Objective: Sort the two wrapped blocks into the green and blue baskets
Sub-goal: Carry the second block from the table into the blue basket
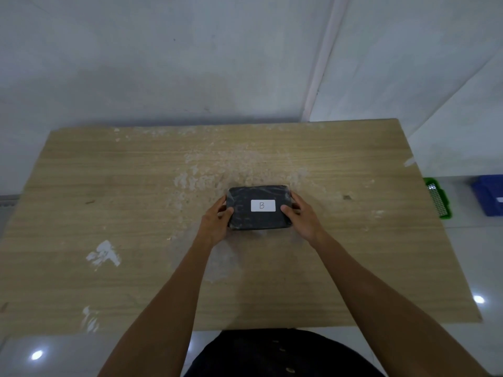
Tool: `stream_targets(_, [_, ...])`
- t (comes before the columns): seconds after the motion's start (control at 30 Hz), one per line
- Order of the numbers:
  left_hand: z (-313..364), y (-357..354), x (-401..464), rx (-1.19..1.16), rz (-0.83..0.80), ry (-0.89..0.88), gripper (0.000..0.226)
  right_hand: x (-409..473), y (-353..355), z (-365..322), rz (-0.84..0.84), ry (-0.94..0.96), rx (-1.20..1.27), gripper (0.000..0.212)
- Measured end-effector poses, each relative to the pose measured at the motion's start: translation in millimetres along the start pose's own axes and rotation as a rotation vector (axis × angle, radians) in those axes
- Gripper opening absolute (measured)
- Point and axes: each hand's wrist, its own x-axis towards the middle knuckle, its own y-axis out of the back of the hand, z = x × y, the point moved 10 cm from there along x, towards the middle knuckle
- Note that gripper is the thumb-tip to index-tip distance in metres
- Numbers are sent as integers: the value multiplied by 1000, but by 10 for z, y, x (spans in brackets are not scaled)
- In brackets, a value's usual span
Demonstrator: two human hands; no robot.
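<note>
A dark block wrapped in clear film, with a white label reading "B", lies near the middle of the wooden table. My left hand grips its left end and my right hand grips its right end, thumbs on top. Only this one block is in view. The green basket stands on the floor past the table's right edge. The blue basket sits further right, cut off by the frame.
The tabletop has worn white patches and scuffs. A white wall runs behind the table's far edge. Shiny tiled floor shows to the right and below the near edge. My dark clothing is at the bottom centre.
</note>
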Motion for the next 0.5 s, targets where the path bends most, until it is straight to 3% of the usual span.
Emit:
stream_targets(0.2, [457,126,1,227,70,-150,48,19,82,-306,38,21,50,61])
stream_targets(0.5, [1807,485,-100,174,101,-368,50,-154,674,-1611,102,255,200,58])
